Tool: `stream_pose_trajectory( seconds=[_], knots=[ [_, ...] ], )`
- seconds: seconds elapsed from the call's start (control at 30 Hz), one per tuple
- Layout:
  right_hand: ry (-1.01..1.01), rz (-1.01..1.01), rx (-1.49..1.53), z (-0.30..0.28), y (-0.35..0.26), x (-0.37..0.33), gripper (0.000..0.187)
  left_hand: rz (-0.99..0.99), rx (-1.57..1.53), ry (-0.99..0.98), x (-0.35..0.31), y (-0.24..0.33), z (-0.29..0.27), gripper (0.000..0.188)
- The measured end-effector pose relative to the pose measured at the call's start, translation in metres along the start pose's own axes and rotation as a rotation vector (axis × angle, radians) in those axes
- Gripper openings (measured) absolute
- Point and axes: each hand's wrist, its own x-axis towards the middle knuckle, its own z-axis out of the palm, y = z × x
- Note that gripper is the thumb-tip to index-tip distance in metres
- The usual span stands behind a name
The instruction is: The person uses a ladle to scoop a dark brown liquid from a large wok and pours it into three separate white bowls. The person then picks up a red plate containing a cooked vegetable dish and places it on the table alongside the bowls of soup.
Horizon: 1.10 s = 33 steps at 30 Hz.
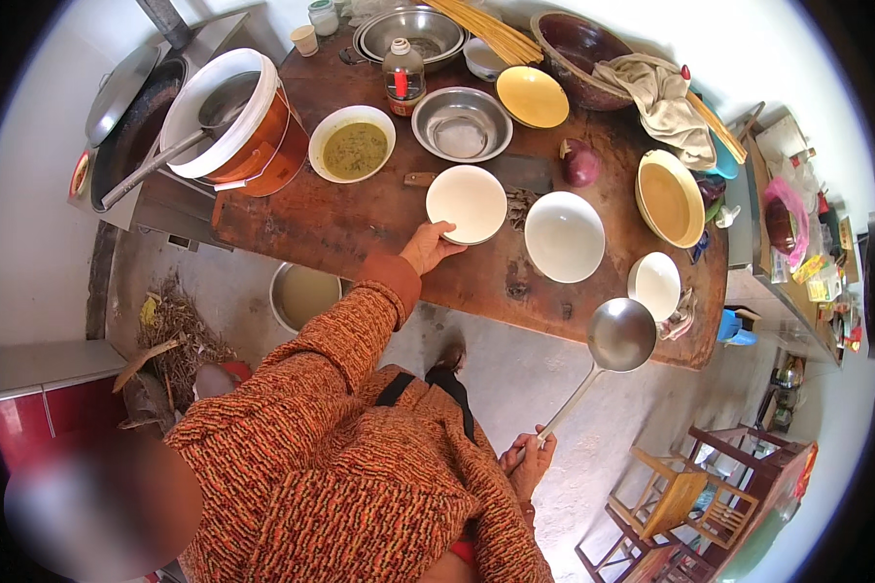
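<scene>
My left hand (432, 249) grips the near rim of a white bowl (467, 202), thumb over its edge, at the table's front side. Inside, that bowl looks empty. A long-handled metal ladle (622, 335) is in my right hand (530, 461), fingers wrapped round the handle's lower end. Its round scoop is off the table's front edge at the right, just below a small white bowl (654, 286). Between the two bowls sits a larger white bowl (565, 237). Behind the held bowl lies a cleaver (525, 175) with a wooden handle.
A wooden table (360, 233) carries a bowl of greenish soup (354, 146), a steel basin (462, 124), a bottle (403, 78), a yellow plate (533, 97), a purple onion (580, 162) and a yellow-rimmed basin (670, 199). An orange bucket (262, 155) stands left. Below is a pot (304, 294).
</scene>
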Motion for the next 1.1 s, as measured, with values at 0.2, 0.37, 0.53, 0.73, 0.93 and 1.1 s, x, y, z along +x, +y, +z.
stream_pose_trajectory(
  seconds=[0.2, 0.37, 0.53, 0.73, 0.93, 1.1],
  knots=[
    [-0.066, 0.012, -0.041, 0.011, -0.015, 0.009, 0.027, 0.051, -0.024, -0.04, -0.014, 0.0, -0.015, 0.044],
    [-0.166, 0.081, -0.143, 0.018, -0.011, 0.013, 0.029, 0.039, -0.026, -0.117, -0.075, 0.02, -0.045, 0.052],
    [-0.415, 0.129, -0.332, 0.032, 0.003, 0.023, 0.031, 0.023, 0.028, -0.014, -0.16, 0.041, -0.106, 0.06],
    [-0.644, 0.189, -0.504, 0.085, 0.03, 0.03, 0.03, 0.158, -0.051, -0.052, -0.257, 0.042, -0.209, 0.078],
    [-0.766, 0.273, -0.784, 0.164, 0.052, -0.004, 0.029, 0.155, -0.086, 0.236, -0.342, 0.048, -0.263, 0.082],
    [-0.904, 0.398, -0.928, 0.18, 0.067, 0.017, 0.039, 0.246, -0.273, 0.324, -0.388, 0.035, -0.28, 0.071]
  ],
)
